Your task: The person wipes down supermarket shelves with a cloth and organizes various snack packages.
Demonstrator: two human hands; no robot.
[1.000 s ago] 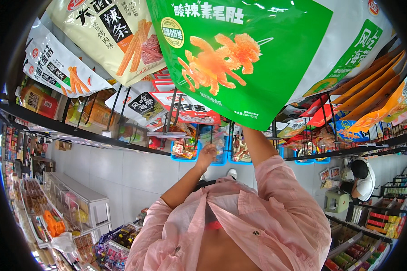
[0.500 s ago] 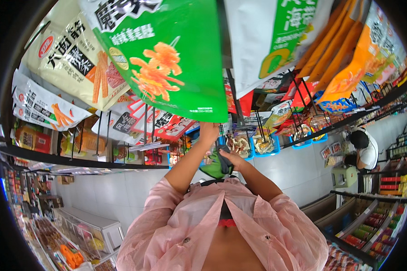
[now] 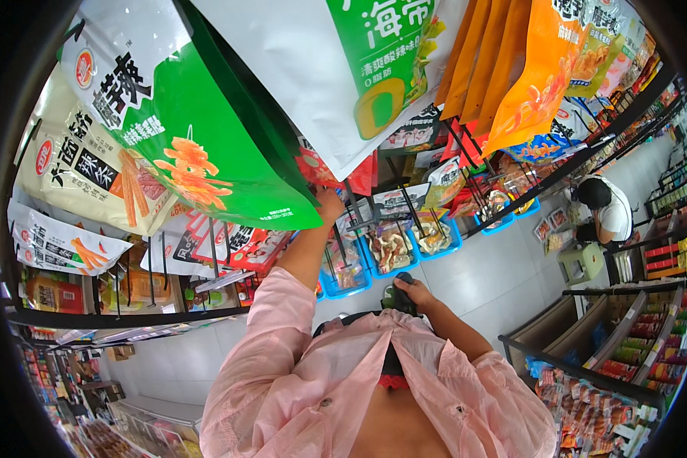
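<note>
My left hand reaches up among the hanging snack bags, beside the lower right corner of a large green and white snack bag. Its fingers are mostly hidden there, so I cannot see whether they grip anything. Low in front of my body, my right hand is closed around a dark grey and green cloth. A white and green bag hangs just right of the green one. Left of it hangs a cream bag.
Black rack hooks stick out under the bags. Blue baskets of packets stand below. Orange bags hang to the right. A person in white is by a pale green stool. Display bins stand at lower right.
The view has shifted to the right, and the green bag now appears farther left and turned sideways. My left hand has moved left and slightly up. The cloth in my right hand looks more bunched.
</note>
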